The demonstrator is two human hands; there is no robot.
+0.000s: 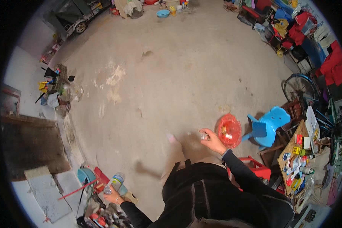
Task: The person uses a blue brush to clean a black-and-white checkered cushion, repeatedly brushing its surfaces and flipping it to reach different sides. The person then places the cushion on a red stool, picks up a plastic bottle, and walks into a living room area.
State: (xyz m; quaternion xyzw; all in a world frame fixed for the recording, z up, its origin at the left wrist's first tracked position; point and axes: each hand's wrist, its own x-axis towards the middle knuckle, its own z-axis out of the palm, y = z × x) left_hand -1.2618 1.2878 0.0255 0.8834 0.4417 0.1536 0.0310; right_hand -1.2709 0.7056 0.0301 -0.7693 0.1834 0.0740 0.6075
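My left hand point(113, 196) is closed around the lower-left end of a clear plastic bottle point(117, 181) with a yellow-green and blue label. The bottle lies tilted, its far end pointing up and to the right. In front of me my right hand point(213, 143) is closed, with thumb and fingers pinching a small clear, shiny thing point(204, 136); its kind is too small to tell. Just right of that hand stands a red bin point(237, 141) with a thin plastic liner and some light-coloured scraps inside. The hand appears apart from the bin.
A blue child's chair point(269, 129) and a red stool point(263, 173) stand at my right. Beyond them is a wooden table point(284, 159) crowded with small items. A bicycle point(301, 88) leans farther right. A teal basin point(86, 175) and heaped goods sit at my left.
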